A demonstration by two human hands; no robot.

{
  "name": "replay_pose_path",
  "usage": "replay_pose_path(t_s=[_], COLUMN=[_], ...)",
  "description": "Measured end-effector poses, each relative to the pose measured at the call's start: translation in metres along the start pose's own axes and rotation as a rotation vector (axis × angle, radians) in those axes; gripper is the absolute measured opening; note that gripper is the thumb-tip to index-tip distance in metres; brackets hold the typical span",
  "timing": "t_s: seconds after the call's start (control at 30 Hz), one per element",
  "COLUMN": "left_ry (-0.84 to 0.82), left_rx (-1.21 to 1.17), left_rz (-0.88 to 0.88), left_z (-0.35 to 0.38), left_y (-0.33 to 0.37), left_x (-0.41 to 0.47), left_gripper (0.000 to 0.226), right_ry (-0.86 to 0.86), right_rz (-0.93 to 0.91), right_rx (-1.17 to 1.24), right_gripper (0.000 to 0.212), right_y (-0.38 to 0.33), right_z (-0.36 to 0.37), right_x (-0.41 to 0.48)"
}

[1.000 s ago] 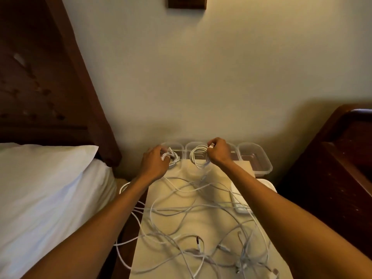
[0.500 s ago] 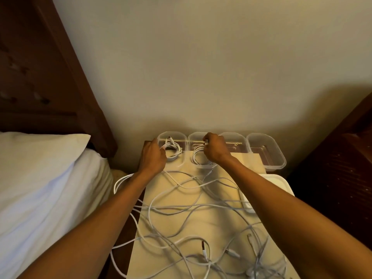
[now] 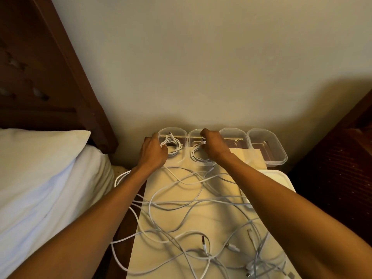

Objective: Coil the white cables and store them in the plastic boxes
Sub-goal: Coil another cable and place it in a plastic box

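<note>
Lowered now into leftmost boxes (image 3: 172, 130), left coil (image 3: 175, 145) clasped in left hand (image 3: 154, 153), right coil (image 3: 196, 156) apparently pinched by right hand (image 3: 214, 144), loose cables (image 3: 204, 249) across table (image 3: 211, 222), pillow (image 3: 40, 168) beside

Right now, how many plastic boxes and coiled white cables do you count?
Plastic boxes: 4
Coiled white cables: 2, one gripped by the left hand, one by the right hand
Loose cables: tangled, cannot count
Total counted: 6

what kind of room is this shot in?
Most likely a bedroom: a white pillow lies against a dark wooden headboard, and a small bedside table stands against the wall.
</note>
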State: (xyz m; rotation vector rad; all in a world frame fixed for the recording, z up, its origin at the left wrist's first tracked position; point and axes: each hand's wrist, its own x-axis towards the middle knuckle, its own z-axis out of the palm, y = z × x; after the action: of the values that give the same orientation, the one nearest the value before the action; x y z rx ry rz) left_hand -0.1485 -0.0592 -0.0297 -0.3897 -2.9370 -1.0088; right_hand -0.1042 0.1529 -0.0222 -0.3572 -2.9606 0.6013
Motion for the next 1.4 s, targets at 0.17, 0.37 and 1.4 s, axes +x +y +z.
replay_pose_path(t_s=[0.17,0.37,1.4], left_ry=[0.166,-0.002,0.395], left_rx=[-0.031,0.033,-0.038], left_rz=[0.23,0.529,0.722], left_z=[-0.014,-0.019,-0.257], left_y=[0.012,0.014,0.221], left_x=[-0.029,-0.08,-0.139], left_gripper=[0.042,0.016,0.015], right_ry=[0.131,-0.092,-0.158], right_rz=[-0.109,-0.357,-0.217], right_rx=[0.117,0.206,0.505], right_gripper=[0.037,0.008,0.029], right_y=[-0.009,-0.013,-0.075], right_z=[-0.016,-0.035,-0.258], right_x=[-0.026,-0.076,-0.2])
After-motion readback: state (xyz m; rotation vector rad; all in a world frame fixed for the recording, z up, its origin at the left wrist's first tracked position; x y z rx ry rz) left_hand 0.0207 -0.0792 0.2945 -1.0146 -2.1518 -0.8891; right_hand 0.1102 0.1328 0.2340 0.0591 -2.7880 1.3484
